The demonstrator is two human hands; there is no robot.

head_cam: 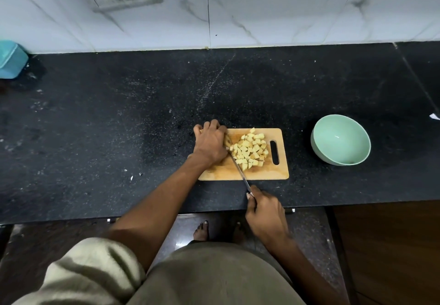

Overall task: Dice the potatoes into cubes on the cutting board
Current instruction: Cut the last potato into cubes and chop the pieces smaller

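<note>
The left hand [210, 146] holds a potato piece [228, 141] on the cutting board [262, 173]; the right hand [264, 212] grips the knife [240, 171] beside the potato cubes [250, 148]

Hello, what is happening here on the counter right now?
A person is dicing potato on a wooden cutting board. The right hand grips the knife, whose blade lies across the board beside the left hand. The left hand holds down the uncut potato piece at the board's left end. A pile of potato cubes already lies in the middle of the board. A green bowl stands to the right, apparently empty.
</note>
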